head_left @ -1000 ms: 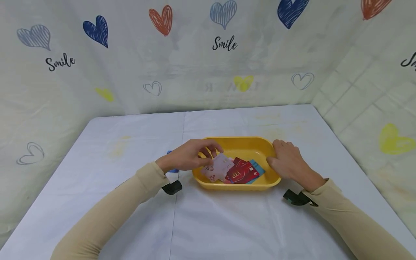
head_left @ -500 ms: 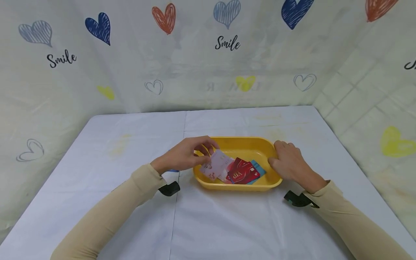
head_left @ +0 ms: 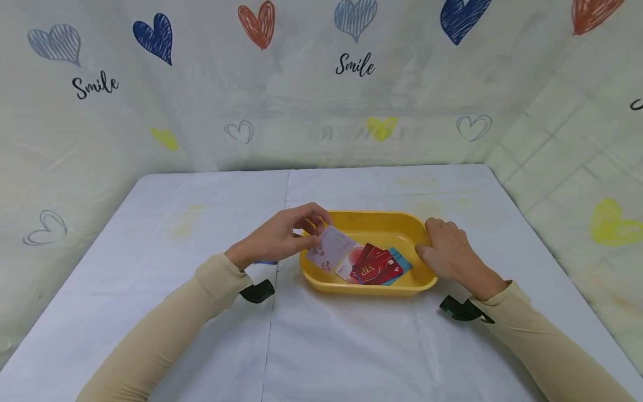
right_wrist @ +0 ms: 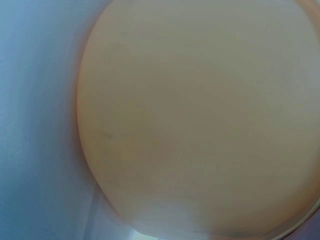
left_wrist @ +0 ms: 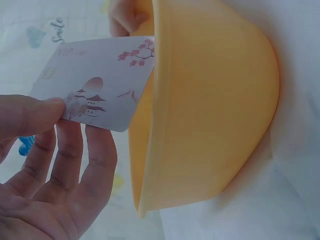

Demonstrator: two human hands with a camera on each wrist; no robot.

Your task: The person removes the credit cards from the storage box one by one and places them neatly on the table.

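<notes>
My left hand (head_left: 286,234) pinches a pale VIP card (left_wrist: 102,82) between thumb and fingers, over the left end of a yellow tray (head_left: 366,289). The card bears a pagoda and red blossoms, and in the left wrist view it slants across the tray's rim. Inside the tray lie red VIP cards (head_left: 374,268), a light-blue card (head_left: 403,261) partly beneath them, and a pink and white card (head_left: 346,269) to their left. My right hand (head_left: 449,251) grips the tray's right rim, thumb on the inner side. Only the tray's outer wall (right_wrist: 195,115) fills the right wrist view.
A small blue thing (head_left: 265,262) lies on the white-covered table (head_left: 201,312) left of the tray, mostly hidden by my left hand. Behind the table hangs a pale sheet (head_left: 296,100) printed with hearts and "Smile".
My left hand has drawn the pale card up and to the left, uncovering more of the pink and white card. The right hand keeps its grip on the tray.
</notes>
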